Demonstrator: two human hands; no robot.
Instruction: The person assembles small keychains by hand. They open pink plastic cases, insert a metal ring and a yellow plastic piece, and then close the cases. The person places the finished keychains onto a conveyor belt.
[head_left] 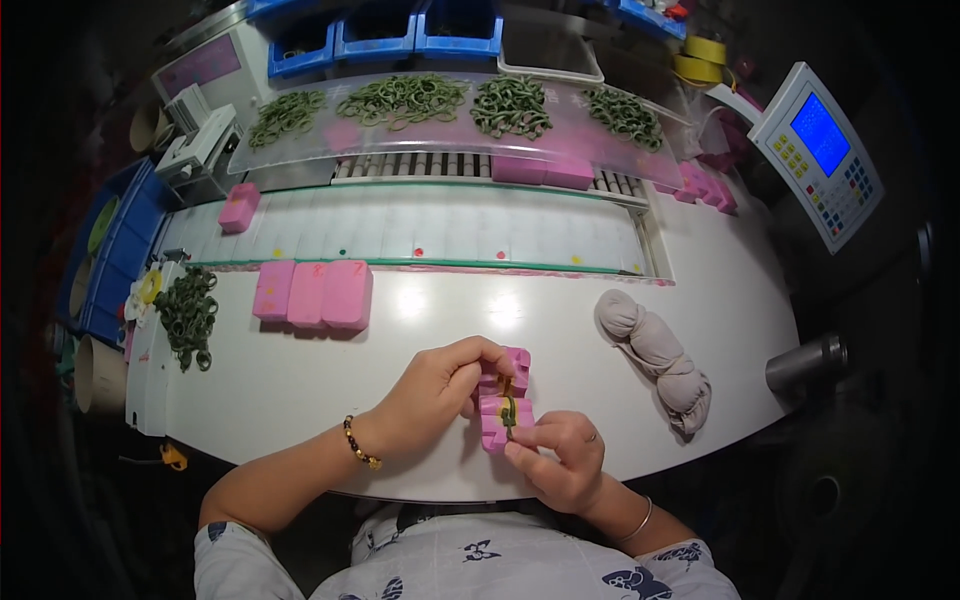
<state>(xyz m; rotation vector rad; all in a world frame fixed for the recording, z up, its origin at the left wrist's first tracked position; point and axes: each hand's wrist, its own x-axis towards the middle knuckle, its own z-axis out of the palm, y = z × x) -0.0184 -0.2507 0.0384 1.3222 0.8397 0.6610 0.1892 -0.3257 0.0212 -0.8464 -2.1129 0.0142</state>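
Near the table's front edge, a pink rubber mould [492,436] lies spread open, its two parts one behind the other. A slim dark green wax piece [509,412] rests along its middle, over a yellowish patch. My left hand [425,395] is closed on the far part of the mould, fingertips bent over its top and thumb at its side. My right hand [562,462] pinches with thumb and forefinger at the near end of the green piece, against the mould's near part. The fingers partly hide that end.
Left of my hands stand several pink moulds [312,294]; another pink mould [239,208] sits on the white strip behind. Green wax rings lie in a heap [188,310] and on a clear shelf [400,140]. At right are a rolled grey cloth [655,360] and a control panel [822,150].
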